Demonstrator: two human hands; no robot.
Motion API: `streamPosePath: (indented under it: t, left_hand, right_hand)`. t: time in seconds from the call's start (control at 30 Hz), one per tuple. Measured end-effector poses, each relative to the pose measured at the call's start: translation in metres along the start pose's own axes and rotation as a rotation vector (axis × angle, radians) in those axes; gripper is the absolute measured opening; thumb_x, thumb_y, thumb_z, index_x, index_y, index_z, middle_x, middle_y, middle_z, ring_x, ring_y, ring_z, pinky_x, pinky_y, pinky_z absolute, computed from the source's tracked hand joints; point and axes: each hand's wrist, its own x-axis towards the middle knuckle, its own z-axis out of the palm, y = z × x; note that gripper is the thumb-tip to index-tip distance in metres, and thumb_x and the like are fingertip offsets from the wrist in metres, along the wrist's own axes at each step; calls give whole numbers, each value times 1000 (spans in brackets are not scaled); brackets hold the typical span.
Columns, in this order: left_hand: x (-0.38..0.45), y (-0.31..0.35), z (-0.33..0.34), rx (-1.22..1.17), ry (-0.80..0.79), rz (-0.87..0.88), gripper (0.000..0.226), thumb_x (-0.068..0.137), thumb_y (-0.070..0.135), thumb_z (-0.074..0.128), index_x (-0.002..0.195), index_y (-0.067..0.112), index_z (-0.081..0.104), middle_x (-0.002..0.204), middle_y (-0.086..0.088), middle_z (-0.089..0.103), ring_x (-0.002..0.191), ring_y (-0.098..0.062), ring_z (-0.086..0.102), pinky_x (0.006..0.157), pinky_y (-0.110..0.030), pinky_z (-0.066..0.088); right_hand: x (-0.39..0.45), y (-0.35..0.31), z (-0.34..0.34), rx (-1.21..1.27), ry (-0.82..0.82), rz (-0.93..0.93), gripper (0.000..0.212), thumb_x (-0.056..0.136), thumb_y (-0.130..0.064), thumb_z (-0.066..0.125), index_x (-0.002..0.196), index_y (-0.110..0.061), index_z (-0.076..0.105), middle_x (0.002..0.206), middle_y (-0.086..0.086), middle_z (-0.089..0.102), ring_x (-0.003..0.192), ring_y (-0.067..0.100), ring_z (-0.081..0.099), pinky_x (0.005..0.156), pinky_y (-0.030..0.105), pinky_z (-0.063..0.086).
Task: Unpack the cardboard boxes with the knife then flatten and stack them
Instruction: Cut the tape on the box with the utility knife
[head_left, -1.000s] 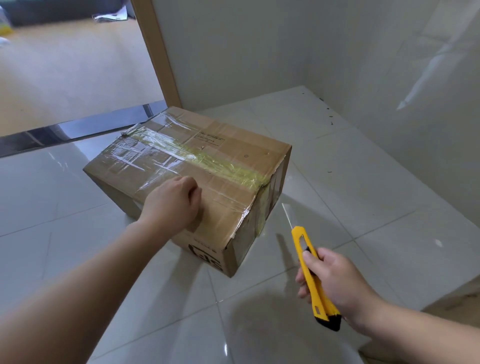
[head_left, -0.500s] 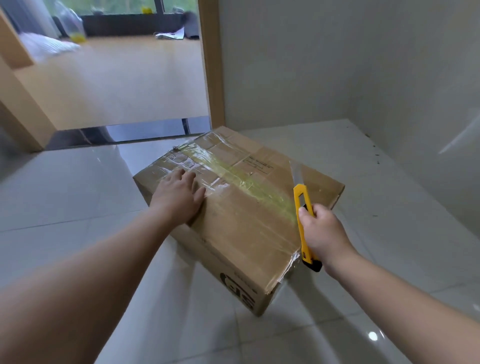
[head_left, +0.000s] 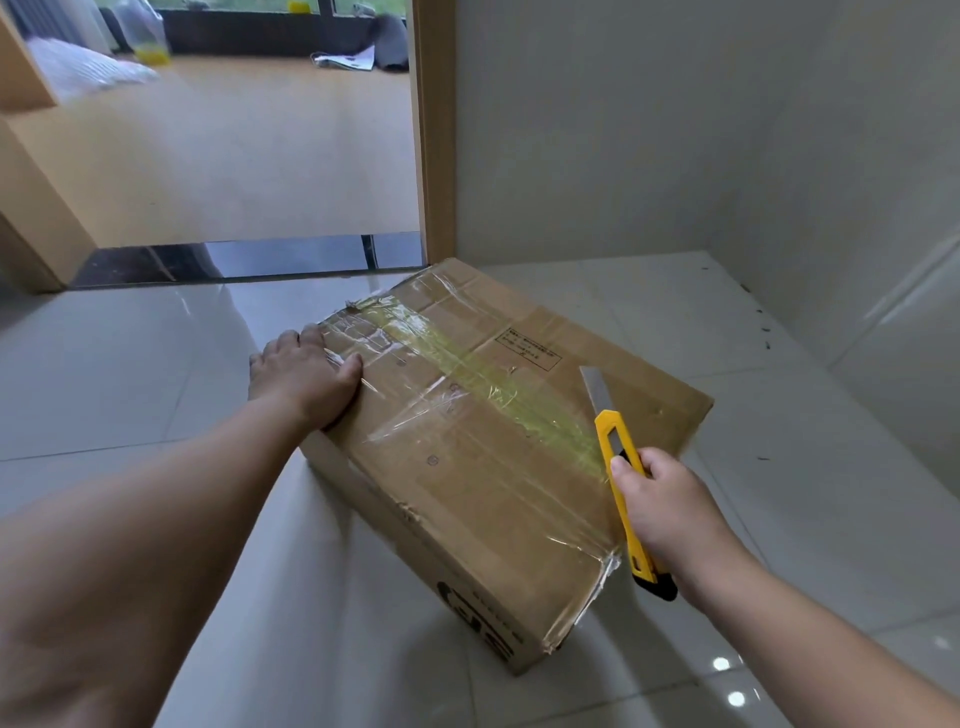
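A sealed brown cardboard box (head_left: 483, 483) lies on the white tiled floor, its top seam covered by clear and yellowish tape (head_left: 483, 379). My left hand (head_left: 301, 374) rests on the box's far left corner, fingers curled over the edge and thumb on the top. My right hand (head_left: 670, 504) grips a yellow utility knife (head_left: 621, 483) over the near right part of the top. The bare blade points away from me, beside the taped seam.
White walls (head_left: 675, 130) close off the corner behind and to the right of the box. A wooden door frame (head_left: 434, 130) stands behind it, with a dark threshold (head_left: 234, 257) and a wood-floored room beyond. Glossy tiles (head_left: 130, 374) surround the box.
My right hand has brought the knife from the floor side up over the box top. My left hand slid from the near top to the far left corner. The view tilted upward.
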Motion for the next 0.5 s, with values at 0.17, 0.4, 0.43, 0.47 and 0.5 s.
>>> streamPosePath:
  t: [0.17, 0.4, 0.43, 0.47, 0.5]
  left_hand:
    - [-9, -3, 4, 14, 29, -18, 69, 88, 59, 36, 137, 10, 36, 132, -21, 46, 124, -38, 40, 103, -48, 29]
    - [-50, -9, 4, -26, 51, -63, 67, 86, 58, 39, 133, 11, 38, 126, -20, 48, 118, -38, 42, 101, -47, 29]
    - [-59, -9, 4, -42, 53, -70, 66, 86, 58, 40, 132, 10, 39, 124, -20, 49, 117, -38, 42, 101, -46, 29]
    - [-67, -10, 3, -50, 53, -74, 66, 86, 58, 41, 131, 10, 39, 123, -19, 49, 115, -37, 43, 100, -46, 29]
    - [-76, -10, 2, -51, 52, -76, 65, 86, 58, 42, 129, 9, 39, 122, -19, 49, 114, -37, 43, 100, -45, 30]
  right_hand:
    - [-3, 0, 0, -10, -17, -4, 31, 98, -34, 44, 79, -13, 54, 93, 11, 45, 62, 20, 43, 53, 30, 31]
    - [-14, 7, -9, -14, -13, 16, 34, 98, -32, 45, 82, -4, 54, 88, 12, 44, 62, 21, 42, 54, 30, 32]
    - [-18, 8, -10, -16, -12, 20, 34, 98, -32, 46, 85, -2, 56, 88, 14, 45, 63, 22, 42, 55, 30, 33]
    - [-22, 10, -13, -16, -13, 21, 35, 98, -31, 46, 89, 1, 57, 89, 15, 47, 64, 22, 43, 56, 31, 34]
    - [-26, 13, -15, -15, -16, 22, 36, 98, -30, 46, 91, 3, 57, 89, 17, 48, 65, 23, 43, 57, 32, 34]
